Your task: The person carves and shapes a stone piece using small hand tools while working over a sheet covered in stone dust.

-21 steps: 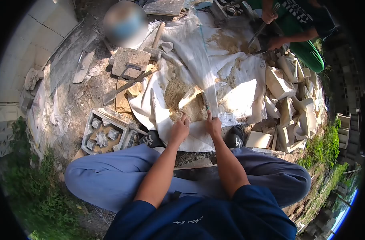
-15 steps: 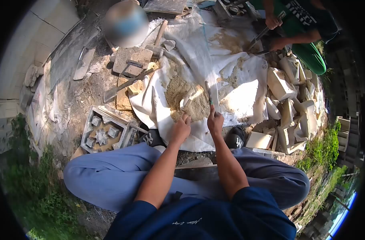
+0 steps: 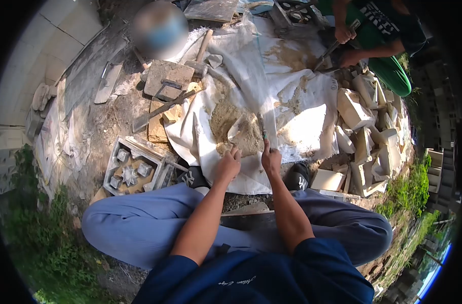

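My left hand (image 3: 229,163) is closed at the near edge of a heap of damp sandy mix (image 3: 248,139). Just beyond its fingers a pale trowel-like blade (image 3: 235,130) rests in the heap; its handle is hidden in my grip. My right hand (image 3: 271,160) is wrapped round a long narrow tool (image 3: 264,130), which points away from me along the heap's right side. Under the heap lies a white woven sheet (image 3: 190,129), wrinkled and dusted with the mix.
A metal mould (image 3: 129,169) with a star-shaped centre sits at left. Beyond it lie a flat-bladed tool (image 3: 155,112), a square slab (image 3: 167,78) and a hammer (image 3: 200,55). Broken pale blocks (image 3: 365,131) are piled at right. A co-worker's hand (image 3: 345,34) holds a tool at upper right.
The pale blade has shifted slightly toward me and sits lower in the heap. The narrow tool's far end has come a little nearer. The co-worker's upper hand has moved slightly.
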A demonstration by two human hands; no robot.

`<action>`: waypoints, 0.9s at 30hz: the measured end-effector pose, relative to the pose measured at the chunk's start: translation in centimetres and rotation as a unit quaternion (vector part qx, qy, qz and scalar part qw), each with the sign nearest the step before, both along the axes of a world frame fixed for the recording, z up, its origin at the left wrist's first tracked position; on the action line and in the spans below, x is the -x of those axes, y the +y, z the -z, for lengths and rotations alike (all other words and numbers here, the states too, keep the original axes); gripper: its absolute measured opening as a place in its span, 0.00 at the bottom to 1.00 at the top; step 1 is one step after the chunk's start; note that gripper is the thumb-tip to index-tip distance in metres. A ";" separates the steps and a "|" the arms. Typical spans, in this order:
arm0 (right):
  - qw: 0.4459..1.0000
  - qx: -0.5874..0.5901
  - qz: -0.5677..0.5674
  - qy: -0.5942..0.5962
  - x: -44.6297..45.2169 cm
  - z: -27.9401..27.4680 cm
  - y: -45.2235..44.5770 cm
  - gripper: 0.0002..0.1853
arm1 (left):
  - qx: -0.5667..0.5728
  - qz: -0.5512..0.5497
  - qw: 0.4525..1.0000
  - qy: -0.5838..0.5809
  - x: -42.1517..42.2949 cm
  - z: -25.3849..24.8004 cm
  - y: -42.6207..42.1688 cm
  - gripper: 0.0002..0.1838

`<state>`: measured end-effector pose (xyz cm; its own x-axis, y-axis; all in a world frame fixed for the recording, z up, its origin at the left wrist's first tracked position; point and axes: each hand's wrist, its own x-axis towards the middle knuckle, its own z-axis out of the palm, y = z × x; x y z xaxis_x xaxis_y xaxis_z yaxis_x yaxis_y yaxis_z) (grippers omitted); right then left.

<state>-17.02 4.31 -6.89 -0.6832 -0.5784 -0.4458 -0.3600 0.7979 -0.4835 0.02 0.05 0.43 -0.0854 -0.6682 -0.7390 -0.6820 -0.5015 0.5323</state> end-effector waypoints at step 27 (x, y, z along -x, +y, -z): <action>0.997 -0.059 -0.011 -0.050 -1.3 0.8 0.9 0.46 | 0.011 0.014 1.000 -0.007 0.1 1.9 0.9 0.26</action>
<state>-15.75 5.19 -7.65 -0.6194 -0.5327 -0.5767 -0.3331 0.8435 -0.4214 -0.04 0.98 -1.44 -0.0943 -0.6818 -0.7254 -0.7027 -0.4706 0.5336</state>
